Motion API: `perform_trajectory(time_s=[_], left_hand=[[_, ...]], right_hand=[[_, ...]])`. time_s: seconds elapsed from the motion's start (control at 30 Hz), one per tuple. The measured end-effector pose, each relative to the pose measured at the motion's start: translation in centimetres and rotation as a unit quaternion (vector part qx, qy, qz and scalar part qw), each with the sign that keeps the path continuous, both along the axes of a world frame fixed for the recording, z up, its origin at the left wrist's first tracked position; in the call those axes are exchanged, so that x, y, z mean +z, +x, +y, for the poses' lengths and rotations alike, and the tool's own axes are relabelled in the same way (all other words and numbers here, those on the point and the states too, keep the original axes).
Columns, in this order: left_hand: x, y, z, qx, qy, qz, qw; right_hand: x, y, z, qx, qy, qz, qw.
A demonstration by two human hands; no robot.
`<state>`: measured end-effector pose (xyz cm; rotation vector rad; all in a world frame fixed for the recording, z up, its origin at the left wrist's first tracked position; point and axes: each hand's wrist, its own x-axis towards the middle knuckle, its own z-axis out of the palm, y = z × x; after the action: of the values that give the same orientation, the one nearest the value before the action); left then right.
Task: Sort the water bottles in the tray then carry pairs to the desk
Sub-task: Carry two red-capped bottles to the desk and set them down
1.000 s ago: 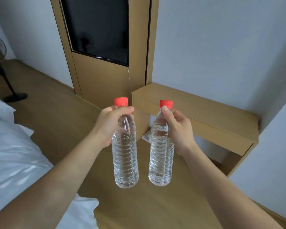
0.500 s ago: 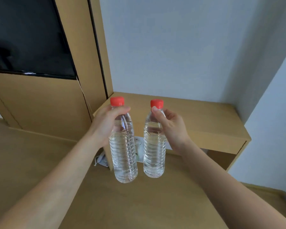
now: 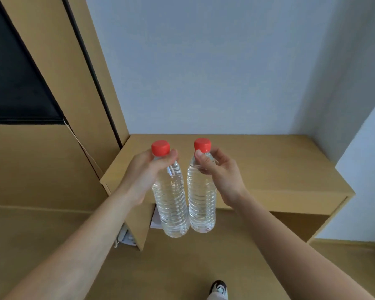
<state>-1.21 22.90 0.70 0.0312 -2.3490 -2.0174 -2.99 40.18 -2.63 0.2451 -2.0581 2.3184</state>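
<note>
Two clear water bottles with red caps hang upright side by side in front of me, almost touching. My left hand [image 3: 146, 172] grips the left bottle [image 3: 171, 204] round its neck, just under the cap. The right bottle [image 3: 201, 200] is held at its neck by my right hand [image 3: 220, 172], thumb on the near side. Both bottles hang in the air before the front edge of the light wooden desk [image 3: 279, 169], their bases below the desktop's level. The tray is out of view.
A tall wooden panel with a dark screen [image 3: 13, 79] stands left of the desk. Pale walls close the desk's back and right side. White items [image 3: 126, 237] lie on the wooden floor under the desk. My shoe [image 3: 219, 287] shows at the bottom.
I have walked closer to the desk, which now fills the middle of the view. The bed and fan have left the view. Both hands keep their grip; the bottles hang closer together.
</note>
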Motion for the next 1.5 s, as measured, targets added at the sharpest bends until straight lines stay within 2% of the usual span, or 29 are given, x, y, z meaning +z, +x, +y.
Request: perform_trajectory(time_s=[0.17, 0.4, 0.6, 0.7, 0.83, 1.13, 1.33, 1.5], left_hand=[[-0.5, -7.3, -1.7, 0.072, -0.062, -0.001, 0.996], [0.0, -18.4, -1.9, 0.173, -0.077, 0.036, 0.981], [-1.7, -26.2, 0.9, 0.1, -0.112, 0.0, 0.989], [-2.6, -29.9, 2.7, 0.044, -0.163, -0.008, 0.986], [-3.8, -33.3, 4.7, 0.056, -0.198, -0.004, 0.979], [-4.5, -41.8, 7.0, 0.005, -0.191, 0.008, 0.982], [-6.5, -47.7, 4.6, 0.012, -0.234, 0.007, 0.972], [-7.7, -52.0, 2.1, 0.009, -0.245, 0.003, 0.969]], right_hand=[[-0.5, -10.1, -2.4, 0.051, 0.01, 0.01, 0.999], [-1.6, -21.6, -3.0, 0.1, 0.086, 0.06, 0.989], [-3.1, -27.7, 0.8, 0.068, 0.136, 0.037, 0.988], [-3.4, -30.2, 2.9, 0.04, 0.159, 0.026, 0.986], [-3.8, -32.9, 5.1, 0.005, 0.196, 0.02, 0.98], [-4.4, -38.7, 6.9, -0.103, 0.214, -0.015, 0.971], [-4.9, -44.0, 4.2, -0.108, 0.23, -0.013, 0.967], [-6.2, -48.5, 1.4, -0.109, 0.236, -0.045, 0.965]])
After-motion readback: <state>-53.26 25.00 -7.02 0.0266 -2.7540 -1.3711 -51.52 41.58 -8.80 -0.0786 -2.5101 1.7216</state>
